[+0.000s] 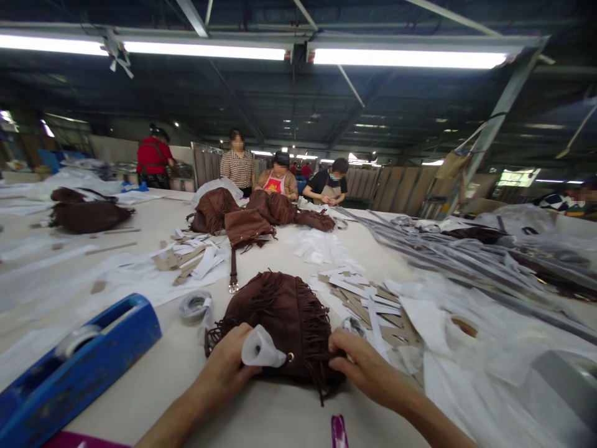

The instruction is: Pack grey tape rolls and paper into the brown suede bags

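Observation:
A dark brown fringed handbag (275, 311) lies on the table right in front of me. My left hand (231, 358) grips its left side, with the fingers partly hidden by the bag and by a piece of white translucent wrapping (260, 348). That wrapping sticks up beside a small gold-coloured eyelet. On the opposite side, my right hand (357, 361) is closed on the bag's right edge, where strands of fringe hang down. From the bag's far side a brown strap with a metal buckle (233, 287) stretches away across the table.
At left stands a blue tape dispenser (112, 348), with a clear coiled roll (194, 306) nearby. Paper strips (368, 305) are scattered to the right. More brown bags (252, 227) are heaped farther back. Plastic sheeting (494, 348) covers the right side. Several people are beyond the table.

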Motion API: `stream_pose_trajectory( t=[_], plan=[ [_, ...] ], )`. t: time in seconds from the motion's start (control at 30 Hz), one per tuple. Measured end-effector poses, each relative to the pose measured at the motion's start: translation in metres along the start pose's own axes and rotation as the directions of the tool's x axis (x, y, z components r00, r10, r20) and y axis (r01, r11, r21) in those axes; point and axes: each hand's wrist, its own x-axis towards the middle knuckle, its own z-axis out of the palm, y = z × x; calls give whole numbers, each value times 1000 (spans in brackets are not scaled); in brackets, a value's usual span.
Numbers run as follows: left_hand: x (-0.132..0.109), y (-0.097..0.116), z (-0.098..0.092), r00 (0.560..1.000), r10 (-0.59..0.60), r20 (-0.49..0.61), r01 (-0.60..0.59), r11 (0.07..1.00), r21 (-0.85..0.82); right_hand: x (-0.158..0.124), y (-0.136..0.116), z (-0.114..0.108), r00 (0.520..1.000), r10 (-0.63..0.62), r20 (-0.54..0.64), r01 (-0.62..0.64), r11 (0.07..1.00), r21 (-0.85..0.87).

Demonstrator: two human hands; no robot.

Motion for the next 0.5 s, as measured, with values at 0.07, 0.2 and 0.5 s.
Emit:
stream_pose_trajectory(
  t=[0.07, 0.2, 0.5],
  plan=[
    [2, 7, -3, 999, 17, 30, -17, 1000, 3, -5, 0, -4, 1000, 26, -12, -26, 1000, -4],
    [-3, 8, -9, 999, 37, 34, -38, 999, 22, -12, -9, -2, 999, 4, -40, -10, 988, -153],
    [-27, -24, -26, 999, 33, -17, -27, 959, 283, 0, -23, 54, 962, -206, -178, 51, 780, -624]
  ],
)
